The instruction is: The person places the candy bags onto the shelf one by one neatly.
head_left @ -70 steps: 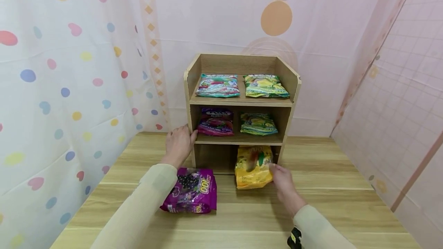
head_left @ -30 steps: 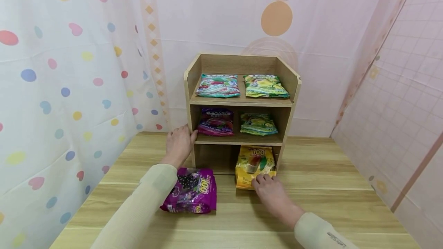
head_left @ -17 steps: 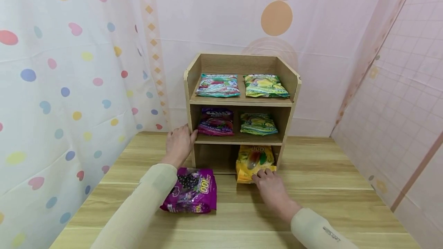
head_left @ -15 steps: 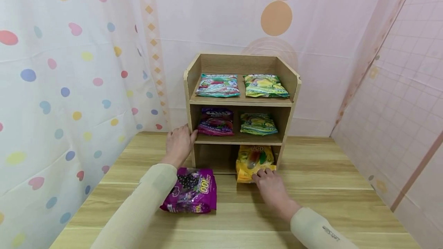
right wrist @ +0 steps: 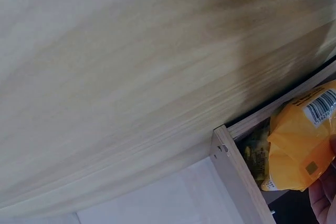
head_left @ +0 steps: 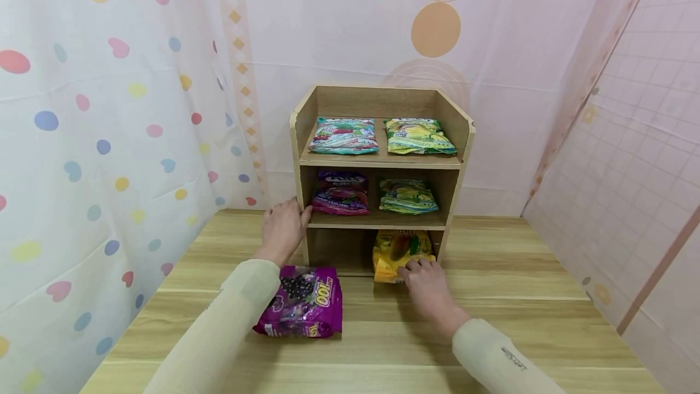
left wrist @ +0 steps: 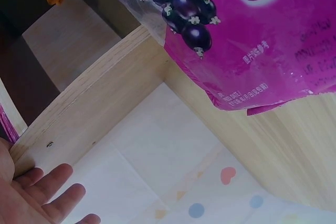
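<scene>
My left hand (head_left: 283, 233) holds the left side panel of a small wooden shelf (head_left: 377, 164), thumb at its front edge and fingers along the outside. In the left wrist view the fingers (left wrist: 55, 184) lie beside that panel. My right hand (head_left: 429, 290) grips the near end of a yellow mango candy bag (head_left: 401, 248), which sits mostly inside the bottom right compartment. The right wrist view shows the bag's orange end (right wrist: 302, 150) with a barcode, partly covered by fingers. A purple grape candy bag (head_left: 314, 303) lies on the table below my left hand.
Two candy bags, one teal (head_left: 344, 135) and one green-yellow (head_left: 418, 135), lie on the top shelf. A dark purple bag (head_left: 341, 193) and a green bag (head_left: 407, 196) occupy the middle one. Patterned curtains (head_left: 350, 29) stand behind and beside the wooden table (head_left: 519, 284).
My right hand has gone from the yellow bag's right side to its near end. The bag has slid deeper into the bottom compartment. My left hand and the purple bag have stayed put.
</scene>
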Demonstrator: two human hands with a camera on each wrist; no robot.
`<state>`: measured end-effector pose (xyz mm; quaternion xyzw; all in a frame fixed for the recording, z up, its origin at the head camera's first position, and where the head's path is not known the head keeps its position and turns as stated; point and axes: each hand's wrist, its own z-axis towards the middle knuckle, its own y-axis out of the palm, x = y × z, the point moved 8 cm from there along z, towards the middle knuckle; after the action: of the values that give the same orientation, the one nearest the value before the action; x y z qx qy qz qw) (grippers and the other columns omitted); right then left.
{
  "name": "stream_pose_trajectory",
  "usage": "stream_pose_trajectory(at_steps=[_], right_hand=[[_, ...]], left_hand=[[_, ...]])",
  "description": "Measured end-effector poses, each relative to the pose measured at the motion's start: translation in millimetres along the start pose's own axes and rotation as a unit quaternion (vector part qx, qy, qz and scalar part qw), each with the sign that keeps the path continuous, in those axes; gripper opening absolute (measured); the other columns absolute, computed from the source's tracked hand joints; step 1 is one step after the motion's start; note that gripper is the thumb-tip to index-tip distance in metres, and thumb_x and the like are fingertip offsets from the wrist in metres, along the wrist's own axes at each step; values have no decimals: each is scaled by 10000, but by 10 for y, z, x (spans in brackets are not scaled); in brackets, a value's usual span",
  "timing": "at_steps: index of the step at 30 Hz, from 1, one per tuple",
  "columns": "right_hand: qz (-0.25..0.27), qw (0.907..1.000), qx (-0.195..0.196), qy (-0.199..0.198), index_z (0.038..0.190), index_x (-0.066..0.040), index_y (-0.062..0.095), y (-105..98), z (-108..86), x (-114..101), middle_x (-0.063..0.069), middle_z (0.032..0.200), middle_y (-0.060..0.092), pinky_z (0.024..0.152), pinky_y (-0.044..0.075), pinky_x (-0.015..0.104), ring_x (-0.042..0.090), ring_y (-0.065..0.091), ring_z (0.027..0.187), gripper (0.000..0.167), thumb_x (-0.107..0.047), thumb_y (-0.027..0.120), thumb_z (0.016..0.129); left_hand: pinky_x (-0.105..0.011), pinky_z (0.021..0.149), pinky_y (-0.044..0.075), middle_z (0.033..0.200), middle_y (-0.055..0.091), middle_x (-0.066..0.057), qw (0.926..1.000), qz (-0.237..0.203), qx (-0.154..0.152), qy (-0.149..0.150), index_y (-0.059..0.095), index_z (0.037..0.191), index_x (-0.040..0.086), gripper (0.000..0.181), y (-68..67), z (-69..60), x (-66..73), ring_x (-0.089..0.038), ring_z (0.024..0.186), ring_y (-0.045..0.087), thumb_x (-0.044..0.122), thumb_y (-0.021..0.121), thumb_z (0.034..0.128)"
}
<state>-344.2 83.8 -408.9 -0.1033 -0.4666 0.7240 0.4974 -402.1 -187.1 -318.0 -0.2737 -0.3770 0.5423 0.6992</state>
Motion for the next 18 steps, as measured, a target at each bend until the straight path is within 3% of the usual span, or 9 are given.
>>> stream_pose_trajectory(at_steps=[10,18], right_hand=[[163,9996,-159,176,953,-190,780,35,17,52,29,907,696,670,555,367,230,647,836,293,43,790,774],[289,9976,473,-415,1003,-118,741,-64,-112,-32,72,948,700,703,565,399,265,659,843,218,-54,793,801]], left_hand=[[-536,844,460,925,687,-230,10000,-1,4,15,569,827,11,393,1,-8,3,-419,924,639,348,532,1027],[-537,843,458,937,691,-234,10000,-26,34,45,586,852,-1,393,3,-10,-1,-421,926,640,345,526,1029]])
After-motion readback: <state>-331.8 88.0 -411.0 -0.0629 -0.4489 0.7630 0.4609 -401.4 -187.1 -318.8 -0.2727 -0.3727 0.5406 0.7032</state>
